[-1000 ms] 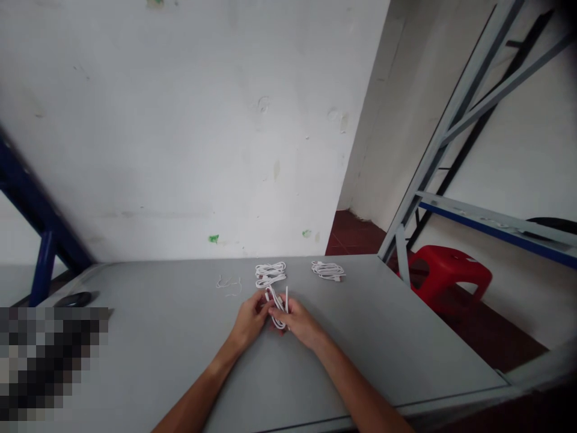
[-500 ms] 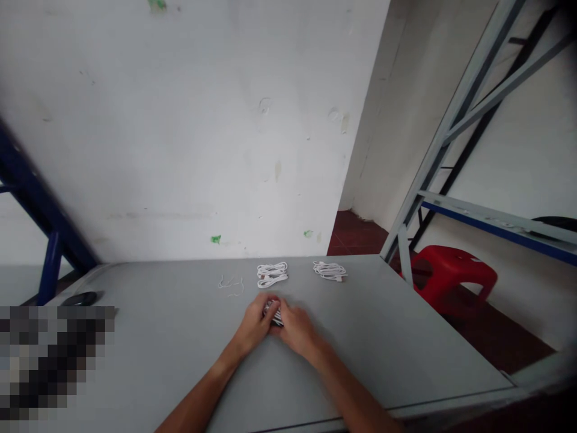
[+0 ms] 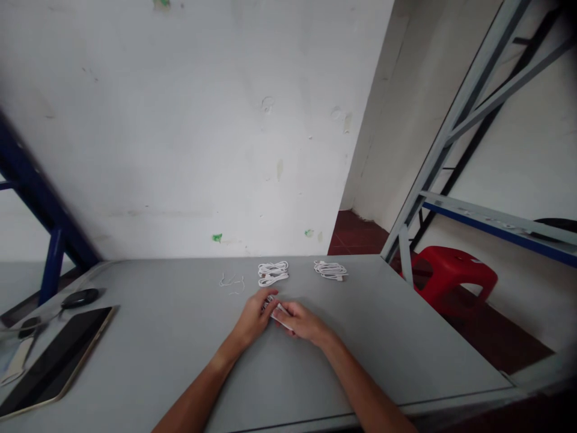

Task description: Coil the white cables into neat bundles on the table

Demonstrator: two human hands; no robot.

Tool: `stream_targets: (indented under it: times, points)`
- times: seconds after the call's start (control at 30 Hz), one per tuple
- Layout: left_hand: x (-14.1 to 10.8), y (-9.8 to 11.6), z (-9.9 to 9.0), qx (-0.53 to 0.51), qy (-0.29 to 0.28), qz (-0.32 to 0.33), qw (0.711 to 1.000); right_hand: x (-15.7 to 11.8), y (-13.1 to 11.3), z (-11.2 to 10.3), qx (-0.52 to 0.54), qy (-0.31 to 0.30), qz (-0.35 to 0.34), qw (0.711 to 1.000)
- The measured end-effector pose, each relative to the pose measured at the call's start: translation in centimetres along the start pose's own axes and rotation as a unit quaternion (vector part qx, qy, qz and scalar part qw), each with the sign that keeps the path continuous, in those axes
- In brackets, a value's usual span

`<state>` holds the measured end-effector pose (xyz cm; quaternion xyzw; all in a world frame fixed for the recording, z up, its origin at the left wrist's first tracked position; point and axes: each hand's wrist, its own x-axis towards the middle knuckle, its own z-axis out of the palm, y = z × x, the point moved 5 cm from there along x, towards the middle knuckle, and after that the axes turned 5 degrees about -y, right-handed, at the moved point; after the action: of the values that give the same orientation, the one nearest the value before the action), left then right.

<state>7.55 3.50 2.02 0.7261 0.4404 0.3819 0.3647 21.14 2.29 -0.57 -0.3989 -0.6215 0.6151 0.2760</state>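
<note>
My left hand [image 3: 253,317] and my right hand [image 3: 306,323] meet over the front middle of the grey table [image 3: 180,337]. Between them is a bundled white cable [image 3: 285,325], partly hidden by the fingers. The left fingers curl around its far end, and the right thumb and fingers pinch the near end. Just beyond my hands lies a coiled white cable [image 3: 273,273]. Another coiled white cable [image 3: 330,270] rests farther right. Several thin white ties [image 3: 232,282] are scattered on the table left of the coils.
On the left lie a tablet [image 3: 58,361] with a dark screen and a black mouse [image 3: 80,298]. A white wall [image 3: 202,132] stands behind the table. To the right are a metal frame [image 3: 433,162] and a red plastic stool [image 3: 455,273].
My right hand has shifted slightly right and turned, and more of the white cable's near end shows. My left hand keeps hold of the bundle. The coils on the table stay in place.
</note>
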Motion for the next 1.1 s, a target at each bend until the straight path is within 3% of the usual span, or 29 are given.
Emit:
stream_targets:
  times: [0.1,0.23,0.3,0.37,0.47,0.77,0.87,0.93,1.03,1.1]
  points:
    - [0.0,0.0,-0.2,0.021,0.008,0.011,1.000,-0.2,-0.6,0.3,-0.022,-0.007,-0.033,0.999]
    - [0.1,-0.8,-1.6,0.083,0.044,0.003,0.996,-0.1,-0.7,-0.1,-0.026,0.047,-0.033,0.998]
    - [0.1,-1.7,-3.0,0.194,0.087,-0.016,0.977,0.0,-0.3,-0.6,-0.003,0.083,-0.017,0.996]
    - [0.3,-3.0,-4.2,0.337,0.102,-0.070,0.933,0.2,0.3,-1.1,0.036,0.107,0.000,0.994]
    - [0.6,-5.0,-5.2,0.444,0.082,-0.146,0.880,0.5,1.0,-1.5,0.102,0.126,0.018,0.987]
    - [0.7,-5.5,-4.8,0.516,0.029,-0.133,0.845,0.2,0.5,-1.5,0.187,0.152,0.025,0.970]
    - [0.5,-5.3,-4.8,0.494,0.029,-0.125,0.860,0.2,0.3,-1.5,0.191,0.153,0.023,0.969]
    - [0.5,-4.7,-4.6,0.440,0.038,-0.094,0.892,0.1,0.3,-1.5,0.193,0.155,0.025,0.969]
    - [0.2,-2.2,-3.7,0.283,0.062,0.012,0.957,0.0,0.2,-1.4,0.201,0.153,0.025,0.967]
    - [-0.2,0.0,-2.6,0.168,0.060,0.094,0.979,-0.1,-0.1,-1.2,0.207,0.138,0.019,0.968]
